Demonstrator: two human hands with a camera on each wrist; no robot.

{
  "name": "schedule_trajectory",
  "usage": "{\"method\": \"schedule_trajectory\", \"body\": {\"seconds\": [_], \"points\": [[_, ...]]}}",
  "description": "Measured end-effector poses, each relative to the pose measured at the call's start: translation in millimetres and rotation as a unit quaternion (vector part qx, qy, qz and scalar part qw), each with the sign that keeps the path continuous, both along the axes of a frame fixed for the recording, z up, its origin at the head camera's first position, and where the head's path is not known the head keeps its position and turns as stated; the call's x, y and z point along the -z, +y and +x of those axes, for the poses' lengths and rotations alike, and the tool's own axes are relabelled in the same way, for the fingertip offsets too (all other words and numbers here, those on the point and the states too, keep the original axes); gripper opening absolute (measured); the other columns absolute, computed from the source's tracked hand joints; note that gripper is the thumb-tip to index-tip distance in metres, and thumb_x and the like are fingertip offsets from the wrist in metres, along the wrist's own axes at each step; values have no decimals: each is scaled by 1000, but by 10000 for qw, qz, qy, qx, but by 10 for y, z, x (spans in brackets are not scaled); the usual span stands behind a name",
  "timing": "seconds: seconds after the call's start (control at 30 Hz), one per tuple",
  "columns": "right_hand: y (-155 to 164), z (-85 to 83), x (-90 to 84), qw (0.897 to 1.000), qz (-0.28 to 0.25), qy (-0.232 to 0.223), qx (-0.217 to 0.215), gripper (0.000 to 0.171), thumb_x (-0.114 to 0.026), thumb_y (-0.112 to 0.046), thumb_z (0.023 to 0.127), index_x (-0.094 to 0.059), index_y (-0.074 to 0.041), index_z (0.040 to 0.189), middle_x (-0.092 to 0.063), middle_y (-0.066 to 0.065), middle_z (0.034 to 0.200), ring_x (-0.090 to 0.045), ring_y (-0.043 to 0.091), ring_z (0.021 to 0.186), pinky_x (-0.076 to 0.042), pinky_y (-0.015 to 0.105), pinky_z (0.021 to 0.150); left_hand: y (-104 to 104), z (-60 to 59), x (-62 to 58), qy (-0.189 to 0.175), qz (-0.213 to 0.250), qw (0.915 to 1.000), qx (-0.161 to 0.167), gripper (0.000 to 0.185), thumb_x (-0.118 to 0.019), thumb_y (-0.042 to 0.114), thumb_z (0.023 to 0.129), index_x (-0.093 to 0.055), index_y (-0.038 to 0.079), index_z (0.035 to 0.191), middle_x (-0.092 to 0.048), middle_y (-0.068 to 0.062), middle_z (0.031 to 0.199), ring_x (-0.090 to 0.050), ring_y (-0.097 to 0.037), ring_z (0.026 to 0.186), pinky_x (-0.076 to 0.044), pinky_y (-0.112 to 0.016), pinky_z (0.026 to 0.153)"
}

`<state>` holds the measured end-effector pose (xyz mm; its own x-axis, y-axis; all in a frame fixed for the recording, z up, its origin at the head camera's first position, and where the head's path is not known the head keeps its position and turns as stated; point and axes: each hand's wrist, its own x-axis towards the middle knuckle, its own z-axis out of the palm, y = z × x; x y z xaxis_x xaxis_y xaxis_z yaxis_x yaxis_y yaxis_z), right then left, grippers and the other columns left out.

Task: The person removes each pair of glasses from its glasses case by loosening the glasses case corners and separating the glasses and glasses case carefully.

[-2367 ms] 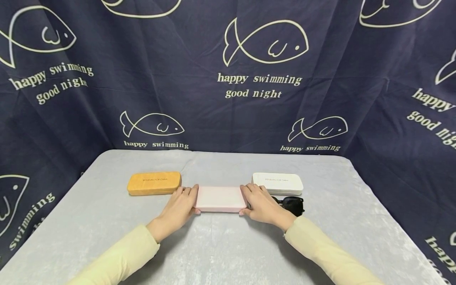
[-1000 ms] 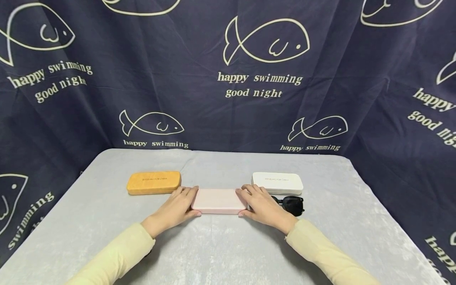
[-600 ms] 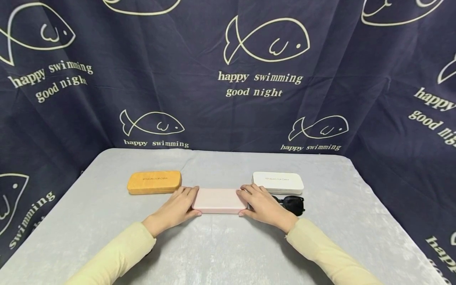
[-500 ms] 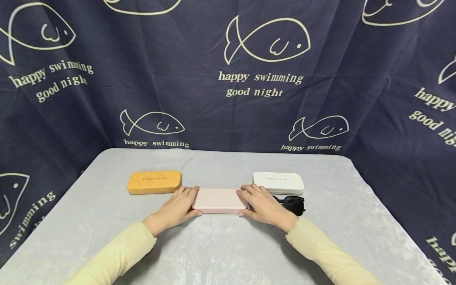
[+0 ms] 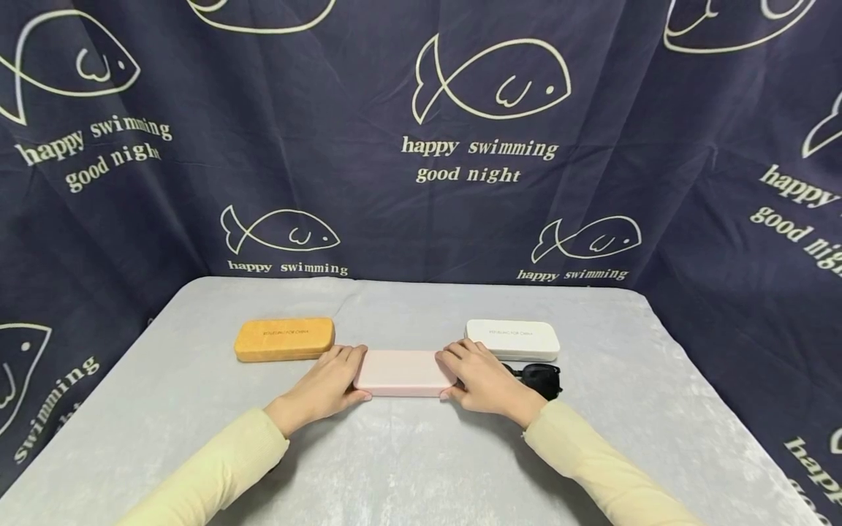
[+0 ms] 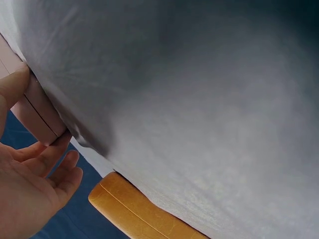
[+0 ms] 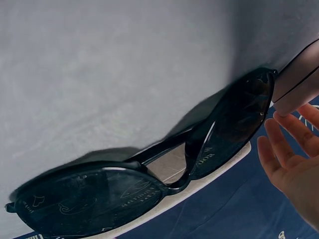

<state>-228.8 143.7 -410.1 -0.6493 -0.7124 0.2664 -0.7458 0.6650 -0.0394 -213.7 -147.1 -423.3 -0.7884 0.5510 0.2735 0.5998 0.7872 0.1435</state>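
A closed pink glasses case [image 5: 404,372] lies on the table, long side towards me. My left hand [image 5: 322,383] holds its left end, thumb at the front edge and fingers towards the back. In the left wrist view the thumb and fingertips of the left hand [image 6: 30,184] touch the case's side, across its seam. At the right end, my right hand [image 5: 483,376] grips the case the same way. Its thumb is out of sight in the right wrist view. Black sunglasses [image 7: 84,199] lie beside the right hand, partly hidden by it in the head view.
An orange glasses case [image 5: 284,338] lies behind and left of the pink one, near the left fingers. Behind the right hand is a white glasses case [image 5: 513,338]. A grey cloth covers the table [image 5: 408,467]; a dark blue curtain [image 5: 368,183] with fish drawings hangs behind.
Over the first second or so, the pink case came slightly towards me with both hands on it. Since then hands and case have stayed nearly still; the head view tilts a little.
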Motion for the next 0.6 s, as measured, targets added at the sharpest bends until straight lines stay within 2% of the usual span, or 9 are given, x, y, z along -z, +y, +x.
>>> {"method": "schedule_trajectory", "body": {"seconds": [0.33, 0.6], "points": [[7, -23, -23, 9995, 273, 167, -64, 53, -67, -42, 78, -57, -9, 117, -59, 3, 105, -50, 20, 97, -42, 37, 86, 17, 0, -10, 7, -58, 10000, -75, 74, -75, 39, 72, -45, -4, 124, -60, -17, 110, -53, -30, 103, -41, -44, 92], [7, -54, -90, 9980, 546, 247, -190, 44, -66, -32, 77, -59, -10, 114, -61, 3, 103, -51, 21, 98, -42, 38, 88, 19, -5, -25, 27, -59, 9999, -130, 76, -77, 39, 68, -45, -4, 123, -61, -17, 109, -54, -31, 102, -41, -44, 92]]}}
